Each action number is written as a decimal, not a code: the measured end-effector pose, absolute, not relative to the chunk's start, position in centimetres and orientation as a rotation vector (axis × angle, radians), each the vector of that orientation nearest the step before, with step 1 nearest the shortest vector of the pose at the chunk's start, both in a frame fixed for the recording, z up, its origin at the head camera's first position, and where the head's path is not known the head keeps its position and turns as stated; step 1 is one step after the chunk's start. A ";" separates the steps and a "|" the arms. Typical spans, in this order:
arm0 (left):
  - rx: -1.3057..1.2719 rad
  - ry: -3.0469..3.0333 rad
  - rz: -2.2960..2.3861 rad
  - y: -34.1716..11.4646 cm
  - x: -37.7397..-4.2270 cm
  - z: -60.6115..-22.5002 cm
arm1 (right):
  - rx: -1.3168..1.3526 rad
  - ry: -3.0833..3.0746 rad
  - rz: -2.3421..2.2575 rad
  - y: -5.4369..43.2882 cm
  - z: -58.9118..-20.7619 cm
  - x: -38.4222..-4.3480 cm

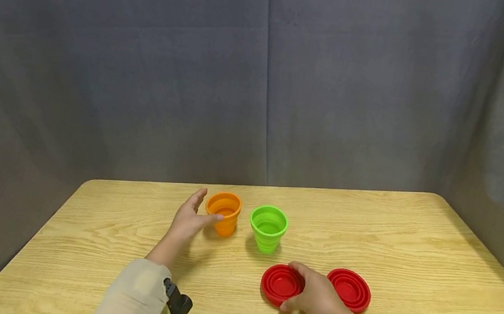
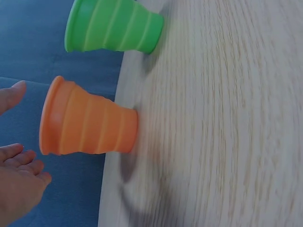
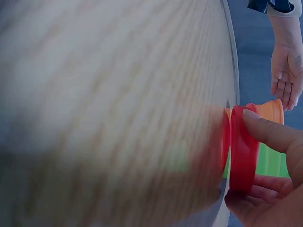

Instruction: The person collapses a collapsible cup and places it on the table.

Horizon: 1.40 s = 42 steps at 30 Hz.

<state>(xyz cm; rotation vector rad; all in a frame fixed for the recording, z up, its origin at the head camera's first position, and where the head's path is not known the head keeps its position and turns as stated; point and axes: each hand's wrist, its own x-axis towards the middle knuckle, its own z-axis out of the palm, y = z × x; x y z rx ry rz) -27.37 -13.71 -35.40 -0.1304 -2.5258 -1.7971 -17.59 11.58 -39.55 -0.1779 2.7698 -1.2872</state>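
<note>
An orange collapsible cup (image 1: 226,226) stands expanded and upright on the table, with my left hand (image 1: 189,220) beside its left side. In the left wrist view, space shows between the fingers and the orange cup (image 2: 90,120). To its right a green collapsible cup (image 1: 266,240) is likewise upright and expanded. My right hand (image 1: 316,296) grips a flattened red collapsible cup (image 1: 277,289) by its edge, thumb on one side and fingers on the other. In the right wrist view this red cup (image 3: 244,156) appears just above the tabletop. The right hand partly hides a second flattened red cup (image 1: 352,291).
The light wooden table (image 1: 437,277) has rounded far corners. Grey-blue cloth (image 1: 196,70) hangs behind and along its sides. A black device (image 1: 179,301) is fixed at the left wrist, over a pale sleeve (image 1: 131,292).
</note>
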 end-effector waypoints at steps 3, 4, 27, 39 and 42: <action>-0.099 -2.541 -1.806 -13.5 -27.7 -35.6 | -0.177 2.765 -1.263 11.6 -39.6 -17.7; -0.093 -2.542 -1.812 -13.4 -27.8 -35.7 | -0.173 2.762 -1.257 11.6 -39.6 -17.7; -0.008 -2.565 -1.737 -12.5 -28.7 -37.1 | -0.222 2.583 -1.429 12.4 -39.3 -17.8; 0.011 -2.500 -1.782 -13.8 -27.9 -37.0 | -0.272 2.619 -1.507 12.3 -38.3 -18.3; 0.002 -2.499 -1.804 -13.8 -27.4 -36.6 | -0.301 2.621 -1.542 12.4 -37.8 -18.6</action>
